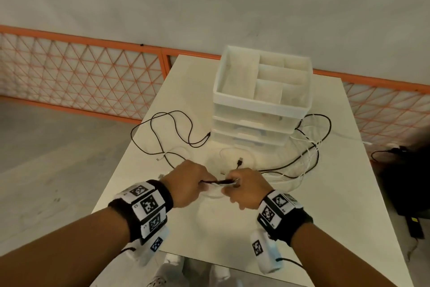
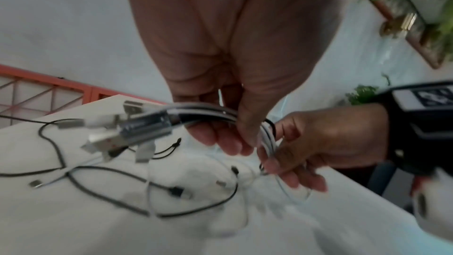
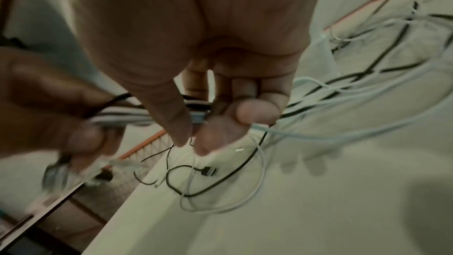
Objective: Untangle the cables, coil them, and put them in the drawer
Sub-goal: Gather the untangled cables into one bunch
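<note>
Over the middle of the white table (image 1: 325, 217) both hands hold one short bundle of white and black cables (image 1: 217, 182). My left hand (image 1: 188, 184) curls its fingers round the bundle (image 2: 196, 110), and several USB plugs (image 2: 137, 129) stick out past it. My right hand (image 1: 246, 186) pinches the other end (image 3: 196, 115) between thumb and fingers. Loose black cable (image 1: 167, 133) loops on the table at the left. A white and black tangle (image 1: 309, 147) trails off to the right. The white drawer unit (image 1: 246, 124) stands behind, its drawers pushed in.
The unit's top is an open divided tray (image 1: 260, 103). A loose black USB plug (image 1: 240, 160) lies just beyond the hands. An orange mesh fence (image 1: 81, 70) runs behind the table. Dark gear and a cable (image 1: 404, 184) lie on the floor at the right.
</note>
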Available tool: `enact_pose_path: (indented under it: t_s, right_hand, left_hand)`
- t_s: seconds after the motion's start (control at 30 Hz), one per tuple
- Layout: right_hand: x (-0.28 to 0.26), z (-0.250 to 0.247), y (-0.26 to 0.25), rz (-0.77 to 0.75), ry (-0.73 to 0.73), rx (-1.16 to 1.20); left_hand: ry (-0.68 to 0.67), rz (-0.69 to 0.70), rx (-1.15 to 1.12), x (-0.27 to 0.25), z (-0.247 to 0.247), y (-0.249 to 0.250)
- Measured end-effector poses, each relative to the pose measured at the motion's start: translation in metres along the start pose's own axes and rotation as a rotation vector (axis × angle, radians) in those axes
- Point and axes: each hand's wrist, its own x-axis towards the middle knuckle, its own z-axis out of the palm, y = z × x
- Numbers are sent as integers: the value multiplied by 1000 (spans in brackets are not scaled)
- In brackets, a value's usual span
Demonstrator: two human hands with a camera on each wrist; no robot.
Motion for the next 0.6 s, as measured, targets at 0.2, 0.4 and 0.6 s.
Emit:
enact_pose_path:
  t_s: [0.2, 0.4, 0.6]
  right_hand:
    - [22, 23, -1, -103, 352, -246]
    - [21, 52, 14, -73, 394, -42]
    - [45, 75, -7, 171, 123, -370]
  left_hand:
    - [-69, -221, -20, 3, 1, -27]
    - [76, -282, -92, 6, -18, -59]
    - [44, -185, -312, 6, -35, -76]
